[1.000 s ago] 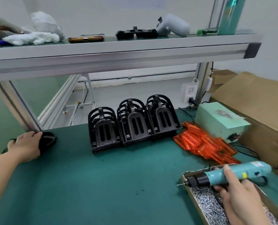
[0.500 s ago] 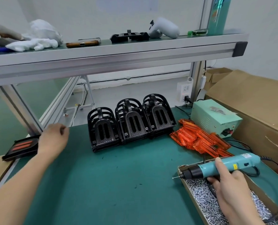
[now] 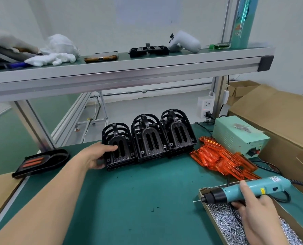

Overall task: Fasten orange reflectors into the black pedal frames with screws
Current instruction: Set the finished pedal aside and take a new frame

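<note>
Left hand [image 3: 96,156] has crossed from the finished pedal [image 3: 41,162] on its left and now grips the leftmost stack of black pedal frames [image 3: 119,147], thumb across its front. Nearer, the right hand [image 3: 256,214] curls round the electric screwdriver [image 3: 249,189] over the screw tray [image 3: 292,221]; orange reflectors [image 3: 223,160] lie beyond it.

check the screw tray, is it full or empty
Not empty: silver screws cover the tray floor. How deep they lie, cannot tell.
</note>
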A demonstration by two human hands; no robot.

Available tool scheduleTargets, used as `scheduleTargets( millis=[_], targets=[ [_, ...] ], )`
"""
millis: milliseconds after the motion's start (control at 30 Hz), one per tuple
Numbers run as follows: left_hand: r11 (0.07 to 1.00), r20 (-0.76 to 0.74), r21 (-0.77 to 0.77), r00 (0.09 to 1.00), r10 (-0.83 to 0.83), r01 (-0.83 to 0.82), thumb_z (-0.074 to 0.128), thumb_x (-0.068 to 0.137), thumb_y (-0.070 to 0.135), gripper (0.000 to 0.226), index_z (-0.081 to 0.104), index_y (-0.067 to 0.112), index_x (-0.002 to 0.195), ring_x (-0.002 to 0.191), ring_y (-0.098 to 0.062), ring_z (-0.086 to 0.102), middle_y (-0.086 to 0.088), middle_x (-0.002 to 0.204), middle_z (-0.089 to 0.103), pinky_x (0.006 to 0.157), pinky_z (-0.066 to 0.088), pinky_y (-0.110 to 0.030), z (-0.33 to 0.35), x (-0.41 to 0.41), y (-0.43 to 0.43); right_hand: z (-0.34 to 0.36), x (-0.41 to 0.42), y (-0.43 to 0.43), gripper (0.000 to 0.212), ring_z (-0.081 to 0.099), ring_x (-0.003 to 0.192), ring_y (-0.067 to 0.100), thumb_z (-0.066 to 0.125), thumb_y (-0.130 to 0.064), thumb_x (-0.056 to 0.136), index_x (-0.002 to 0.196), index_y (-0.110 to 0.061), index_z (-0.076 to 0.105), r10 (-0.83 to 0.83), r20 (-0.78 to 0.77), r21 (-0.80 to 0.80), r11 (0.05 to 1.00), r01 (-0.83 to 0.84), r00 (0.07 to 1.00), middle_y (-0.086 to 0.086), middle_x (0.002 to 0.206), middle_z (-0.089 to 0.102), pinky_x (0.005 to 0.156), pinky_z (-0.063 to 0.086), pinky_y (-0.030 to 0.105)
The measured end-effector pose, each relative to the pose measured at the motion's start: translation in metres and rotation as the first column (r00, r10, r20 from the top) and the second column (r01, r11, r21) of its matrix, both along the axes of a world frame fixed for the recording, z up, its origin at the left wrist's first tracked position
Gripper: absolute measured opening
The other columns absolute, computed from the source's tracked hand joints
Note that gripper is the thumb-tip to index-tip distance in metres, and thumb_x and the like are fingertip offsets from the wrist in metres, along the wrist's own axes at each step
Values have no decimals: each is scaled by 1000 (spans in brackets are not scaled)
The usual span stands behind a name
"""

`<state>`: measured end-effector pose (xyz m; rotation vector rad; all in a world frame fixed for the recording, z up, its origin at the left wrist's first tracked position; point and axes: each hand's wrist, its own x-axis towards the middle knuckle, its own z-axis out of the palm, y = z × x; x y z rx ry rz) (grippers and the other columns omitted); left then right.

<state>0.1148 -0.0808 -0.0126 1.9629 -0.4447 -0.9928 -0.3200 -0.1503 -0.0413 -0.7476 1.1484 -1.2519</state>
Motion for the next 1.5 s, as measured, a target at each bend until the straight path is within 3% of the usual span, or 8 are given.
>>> scheduleTargets(
  millis=[267, 533, 700, 800, 967, 1100, 1233, 1500],
  targets=[
    [996, -31, -32, 996, -86, 85, 70, 89, 20, 30, 57, 25, 115, 86, -23, 56, -10, 101, 68, 68, 45, -32, -3, -1, 12, -5, -7, 4, 39, 57, 82, 20, 52, -3, 102, 138, 6, 41, 31, 14, 4, 1000, -31, 999, 21, 115, 57, 88, 44, 38],
    [988, -78, -71, 987, -141, 135, 71, 88, 19, 41, 53, 27, 124, 89, -23, 62, -8, 104, 72, 75, 44, -34, -9, -26, 56, 0, -32, 11, 71, 49, 124, 24, 51, 9, 99, 159, -4, 16, 82, -15, -30, 996, -83, 996, 9, 132, 42, 115, 31, 41],
    [984, -83, -111, 985, -151, 141, 76, 85, 18, 46, 54, 26, 125, 109, -28, 67, -7, 114, 73, 100, 48, -48, -11, -71, 93, 3, -41, 18, 75, 42, 138, 14, 58, 11, 94, 158, -7, 23, -35, -127, -101, 995, 22, 991, 12, 159, 33, 110, 32, 33],
    [976, -85, -133, 979, -187, 175, 79, 78, 23, 51, 56, 29, 123, 114, -26, 66, -2, 117, 72, 107, 43, -55, -7, -104, 115, 6, -39, 25, 66, 55, 106, -15, 61, 7, 94, 152, -11, 36, -119, -197, -219, 973, 75, 973, 6, 149, 43, 96, 40, 18],
    [966, -80, -171, 974, -210, 194, 83, 64, 37, 66, 56, 33, 124, 111, -21, 68, 2, 119, 72, 102, 49, -52, -8, -156, 141, 8, -15, 52, 47, 59, 106, -5, 59, -3, 97, 138, -24, 49, 27, -325, -396, 904, -162, 945, 2, 134, 55, 93, 49, 11],
    [974, -10, -200, 994, -113, 108, 84, 66, 45, 68, 56, 33, 127, 106, -19, 70, 5, 113, 73, 102, 49, -48, -11, -178, 152, 11, 29, 86, 45, 56, 121, 2, 57, -9, 100, 143, -19, 46, 377, -549, -330, 723, -608, 746, 1, 140, 55, 109, 45, 34],
    [970, 72, -242, 997, -14, 31, 74, 74, 56, 58, 58, 35, 126, 105, -12, 69, 7, 112, 74, 104, 46, -39, -17, -189, 159, 10, 66, 97, 58, 40, 144, 16, 50, -37, 105, 155, -12, 36, 559, -705, -61, 565, -823, 436, 3, 158, 41, 121, 27, 32],
    [921, 485, -364, 815, 317, -141, 72, 88, 30, 13, 60, 27, 89, 99, -6, 62, 7, 102, 63, 80, 42, -17, -27, -210, 162, 3, 97, 92, 15, 58, 79, 12, 65, -41, 92, 87, -29, 56, 352, -824, -144, 627, -765, 443, -11, 77, 61, 70, 40, 29]
  ],
)
